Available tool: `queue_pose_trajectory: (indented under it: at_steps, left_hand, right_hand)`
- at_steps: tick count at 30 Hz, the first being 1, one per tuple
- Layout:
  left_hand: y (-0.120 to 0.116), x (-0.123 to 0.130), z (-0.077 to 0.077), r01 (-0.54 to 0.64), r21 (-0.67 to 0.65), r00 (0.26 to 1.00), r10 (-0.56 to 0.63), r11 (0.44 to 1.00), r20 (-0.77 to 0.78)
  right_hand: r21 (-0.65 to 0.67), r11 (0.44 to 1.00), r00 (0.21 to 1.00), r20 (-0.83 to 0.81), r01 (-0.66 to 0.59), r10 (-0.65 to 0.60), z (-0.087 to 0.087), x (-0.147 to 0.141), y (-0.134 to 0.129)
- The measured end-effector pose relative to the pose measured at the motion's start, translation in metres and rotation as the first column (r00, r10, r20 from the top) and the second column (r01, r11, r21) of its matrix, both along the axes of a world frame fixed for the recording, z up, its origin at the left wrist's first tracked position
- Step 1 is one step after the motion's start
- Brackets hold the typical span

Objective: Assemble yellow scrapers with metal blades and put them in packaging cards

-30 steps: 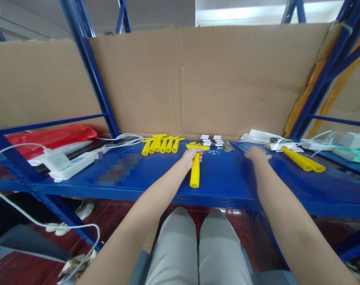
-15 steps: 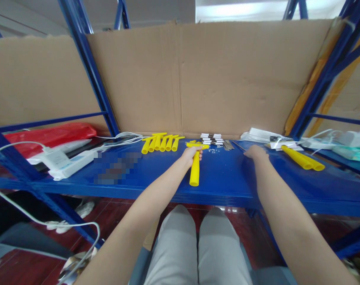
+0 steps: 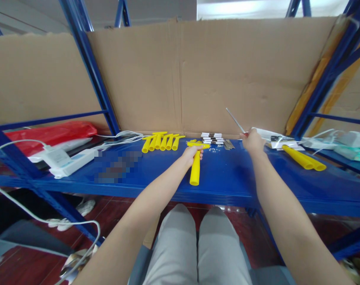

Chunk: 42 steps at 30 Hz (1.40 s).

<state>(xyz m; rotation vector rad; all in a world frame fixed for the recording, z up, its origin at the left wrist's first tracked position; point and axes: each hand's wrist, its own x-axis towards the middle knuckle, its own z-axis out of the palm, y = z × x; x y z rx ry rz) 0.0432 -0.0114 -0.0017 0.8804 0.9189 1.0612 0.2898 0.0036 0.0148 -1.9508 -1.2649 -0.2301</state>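
Note:
My left hand is closed around a yellow T-shaped plastic scraper handle, its wide bar away from me and its round tube end toward me. My right hand grips a screwdriver whose thin metal shaft points up and to the left, above the shelf. Just past the held handle lie small screws, a stack of white-wrapped packets and some flat metal blades. Part of another yellow piece shows behind my left hand.
Several yellow handles stand in a row at the back left. On the right, two yellow handles with dark-and-silver heads lie by white paper. A white power strip, cables and a red bag occupy the left. Cardboard walls the back.
My right hand has raised the screwdriver off the shelf, its shaft now pointing up and left. My left hand holds the yellow handle in nearly the same place.

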Motion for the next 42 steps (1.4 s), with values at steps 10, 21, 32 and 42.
queue_pose_trajectory:
  at_steps: [10,21,32,42]
  left_hand:
    - [-0.008,0.002,0.007,-0.037,-0.013,0.999,0.037,0.999,-0.009]
    - [-0.002,0.001,0.005,-0.095,-0.009,0.995,0.095,0.995,-0.013]
    - [0.015,-0.007,-0.004,-0.178,0.048,0.978,0.182,0.983,-0.099]
    - [0.009,-0.011,0.002,-0.231,0.045,0.951,0.235,0.972,-0.203]
  right_hand:
    - [0.318,0.873,0.927,0.057,-0.370,0.372,0.001,-0.011,0.016]
    - [0.332,0.799,0.841,0.406,-0.501,0.358,0.011,-0.020,0.001]
    - [0.122,0.911,0.903,0.234,-0.395,0.360,0.005,-0.004,-0.021]
    - [0.064,0.936,0.891,0.332,-0.347,0.308,0.009,0.008,-0.029]
